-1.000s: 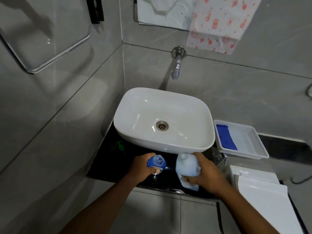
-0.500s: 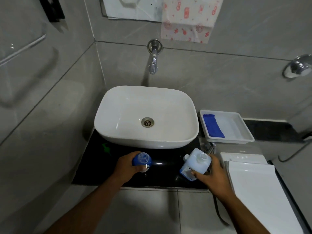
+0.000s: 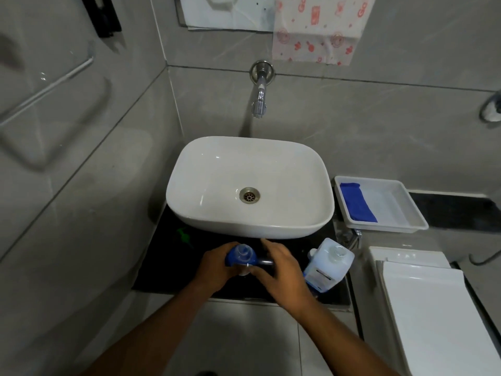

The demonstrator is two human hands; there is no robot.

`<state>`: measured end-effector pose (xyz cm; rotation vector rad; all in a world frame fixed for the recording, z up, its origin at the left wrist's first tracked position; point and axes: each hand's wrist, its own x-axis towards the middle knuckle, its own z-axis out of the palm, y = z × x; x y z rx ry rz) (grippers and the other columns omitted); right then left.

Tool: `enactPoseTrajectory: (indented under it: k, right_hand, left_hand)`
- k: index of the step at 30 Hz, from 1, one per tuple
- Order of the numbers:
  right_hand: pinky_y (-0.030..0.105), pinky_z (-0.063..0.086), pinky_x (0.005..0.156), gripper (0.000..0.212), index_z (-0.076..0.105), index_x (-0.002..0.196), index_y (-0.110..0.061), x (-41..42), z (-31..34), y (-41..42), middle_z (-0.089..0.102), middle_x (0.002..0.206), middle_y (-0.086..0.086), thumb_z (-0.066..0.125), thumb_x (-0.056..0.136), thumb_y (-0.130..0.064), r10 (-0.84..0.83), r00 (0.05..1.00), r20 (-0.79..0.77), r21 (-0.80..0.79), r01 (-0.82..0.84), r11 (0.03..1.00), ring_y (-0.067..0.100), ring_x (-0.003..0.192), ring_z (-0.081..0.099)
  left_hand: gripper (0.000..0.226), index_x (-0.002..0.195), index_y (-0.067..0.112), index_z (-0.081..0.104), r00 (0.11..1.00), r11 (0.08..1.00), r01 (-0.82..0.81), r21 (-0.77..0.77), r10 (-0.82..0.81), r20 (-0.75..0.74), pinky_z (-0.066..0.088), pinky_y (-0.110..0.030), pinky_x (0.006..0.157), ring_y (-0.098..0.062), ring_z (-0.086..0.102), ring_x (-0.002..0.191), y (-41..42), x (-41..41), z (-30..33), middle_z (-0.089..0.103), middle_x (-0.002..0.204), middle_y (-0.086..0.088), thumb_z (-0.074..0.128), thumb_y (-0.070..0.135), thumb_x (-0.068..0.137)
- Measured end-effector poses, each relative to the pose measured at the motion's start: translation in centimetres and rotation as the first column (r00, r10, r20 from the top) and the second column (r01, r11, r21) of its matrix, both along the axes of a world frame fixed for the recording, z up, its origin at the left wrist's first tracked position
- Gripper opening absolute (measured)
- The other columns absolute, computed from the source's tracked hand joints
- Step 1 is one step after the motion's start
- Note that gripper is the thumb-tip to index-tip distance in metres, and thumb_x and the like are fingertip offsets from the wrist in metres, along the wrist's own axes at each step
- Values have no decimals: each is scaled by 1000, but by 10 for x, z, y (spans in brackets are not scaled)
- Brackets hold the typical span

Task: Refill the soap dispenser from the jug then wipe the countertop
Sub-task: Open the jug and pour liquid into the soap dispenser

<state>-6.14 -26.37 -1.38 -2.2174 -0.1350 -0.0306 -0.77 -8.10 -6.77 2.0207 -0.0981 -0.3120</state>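
Observation:
A blue soap dispenser (image 3: 240, 255) with its neck uncapped stands on the black countertop (image 3: 162, 270) in front of the sink, and my left hand (image 3: 217, 267) is wrapped around it. My right hand (image 3: 282, 270) hovers just right of the dispenser, fingers spread, thumb close to its base, holding nothing. The translucent white jug (image 3: 329, 263), cap off, stands by itself on the countertop to the right of my right hand. A folded blue cloth (image 3: 356, 203) lies in a white tray (image 3: 387, 227) at the right.
A white basin (image 3: 244, 230) overhangs the countertop just behind my hands, with a wall tap (image 3: 259, 104) above it. A white lidded fixture (image 3: 433, 308) fills the lower right. A chrome valve (image 3: 352, 237) sits between the jug and the tray. Tiled walls close in on the left and at the back.
My right hand has set the jug down upright on the countertop, let go of it and moved left to the dispenser. My left hand has kept hold of the dispenser.

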Motion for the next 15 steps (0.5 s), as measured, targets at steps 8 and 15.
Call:
enactPoseTrajectory:
  k: [8, 15]
  right_hand:
    - [27, 49, 94, 47, 62, 122, -24, 42, -33, 9, 67, 115, 1, 76, 77, -22, 123, 986, -116, -57, -131, 990, 14, 106, 63]
    - [19, 42, 96, 55, 62, 126, -23, 45, -43, 6, 62, 113, -12, 81, 74, -23, 78, 986, -144, -27, -82, 996, 4, 106, 59]
  left_hand:
    - [51, 121, 17, 61, 977, 928, -214, 304, 203, 68, 45, -19, 85, -21, 61, 106, 42, -7, -2, 64, 116, -2, 78, 21, 73]
    - [67, 111, -1, 63, 779, 753, -551, 359, 618, -101, 48, -36, 83, -40, 61, 107, 81, 51, -9, 65, 116, -25, 75, 52, 71]
